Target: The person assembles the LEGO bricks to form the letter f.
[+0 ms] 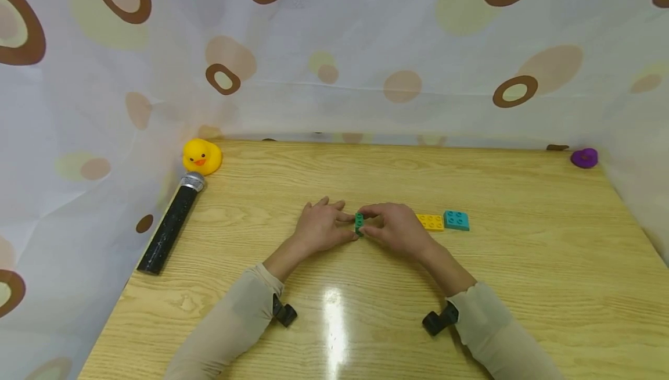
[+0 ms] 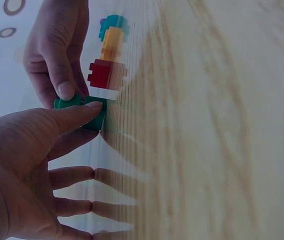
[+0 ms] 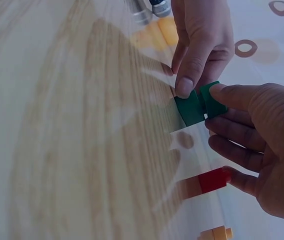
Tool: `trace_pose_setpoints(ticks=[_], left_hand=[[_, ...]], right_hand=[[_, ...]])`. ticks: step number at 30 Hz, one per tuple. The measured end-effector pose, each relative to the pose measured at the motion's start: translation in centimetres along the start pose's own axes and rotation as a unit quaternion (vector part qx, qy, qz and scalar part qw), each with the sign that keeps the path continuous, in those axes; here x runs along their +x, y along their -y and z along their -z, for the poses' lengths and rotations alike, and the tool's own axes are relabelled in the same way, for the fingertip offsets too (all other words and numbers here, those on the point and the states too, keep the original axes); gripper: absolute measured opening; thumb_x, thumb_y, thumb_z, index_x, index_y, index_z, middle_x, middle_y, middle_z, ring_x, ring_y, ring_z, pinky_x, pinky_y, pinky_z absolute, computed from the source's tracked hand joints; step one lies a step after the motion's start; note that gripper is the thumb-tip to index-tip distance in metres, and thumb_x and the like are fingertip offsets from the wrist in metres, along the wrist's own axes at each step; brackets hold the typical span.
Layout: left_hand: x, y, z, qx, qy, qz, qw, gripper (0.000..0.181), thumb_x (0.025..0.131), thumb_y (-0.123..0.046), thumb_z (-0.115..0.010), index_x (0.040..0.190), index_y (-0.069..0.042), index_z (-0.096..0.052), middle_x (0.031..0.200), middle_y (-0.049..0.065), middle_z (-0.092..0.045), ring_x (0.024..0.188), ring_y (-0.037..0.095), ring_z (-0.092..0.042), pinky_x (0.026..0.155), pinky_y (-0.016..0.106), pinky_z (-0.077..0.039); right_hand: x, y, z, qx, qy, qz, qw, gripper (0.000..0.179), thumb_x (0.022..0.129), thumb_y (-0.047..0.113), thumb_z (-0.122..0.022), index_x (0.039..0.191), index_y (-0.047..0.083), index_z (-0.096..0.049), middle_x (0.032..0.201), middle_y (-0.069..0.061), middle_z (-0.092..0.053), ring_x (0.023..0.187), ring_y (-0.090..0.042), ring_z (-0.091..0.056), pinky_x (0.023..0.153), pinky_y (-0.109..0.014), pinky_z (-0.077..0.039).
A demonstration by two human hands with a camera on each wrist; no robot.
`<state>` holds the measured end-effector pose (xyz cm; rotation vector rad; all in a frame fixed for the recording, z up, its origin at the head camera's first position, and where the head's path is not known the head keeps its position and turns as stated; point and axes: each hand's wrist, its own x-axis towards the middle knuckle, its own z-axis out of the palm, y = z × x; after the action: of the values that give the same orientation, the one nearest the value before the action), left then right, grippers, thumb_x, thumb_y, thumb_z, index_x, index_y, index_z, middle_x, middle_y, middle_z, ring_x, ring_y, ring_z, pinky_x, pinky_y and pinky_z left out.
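Observation:
Two green toy building blocks sit one above the other between the hands at mid-table. My left hand [image 1: 323,226] pinches the lower green block [image 3: 188,110], which stands on the table, between thumb and index finger; its other fingers spread with tips on the tabletop. From the right, my right hand [image 1: 398,229] pinches the upper green block [image 3: 213,101]. A narrow gap shows between the two blocks in the right wrist view. Beyond them in the left wrist view stands a red block [image 2: 102,74], hidden by the right hand in the head view.
Right of the hands lie a yellow block [image 1: 431,222] and a teal block [image 1: 457,221]. A yellow rubber duck [image 1: 204,158] and a black microphone [image 1: 171,223] are along the left edge. A purple toy [image 1: 585,158] sits at the far right corner. Patterned cloth [image 1: 334,37] walls the table.

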<state>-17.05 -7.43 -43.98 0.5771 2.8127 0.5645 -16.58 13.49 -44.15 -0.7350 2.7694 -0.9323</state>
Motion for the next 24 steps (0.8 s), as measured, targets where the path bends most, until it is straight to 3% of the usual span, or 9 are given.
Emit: trace_pose_setpoints(ticks=[24], left_hand=[[0.11, 0.11, -0.07, 0.003, 0.002, 0.008, 1.0, 0.046, 0.089, -0.052, -0.074, 0.13, -0.032, -0.07, 0.155, 0.004, -0.05, 0.149, 0.041, -0.036, 0.118, 0.068, -0.026]], right_hand=[[0.29, 0.39, 0.42, -0.035, 0.021, 0.001, 0.9992, 0.036, 0.095, 0.026, -0.073, 0.128, 0.011, -0.071, 0.123, -0.008, -0.074, 0.105, -0.027, -0.073, 0.092, -0.05, -0.056]])
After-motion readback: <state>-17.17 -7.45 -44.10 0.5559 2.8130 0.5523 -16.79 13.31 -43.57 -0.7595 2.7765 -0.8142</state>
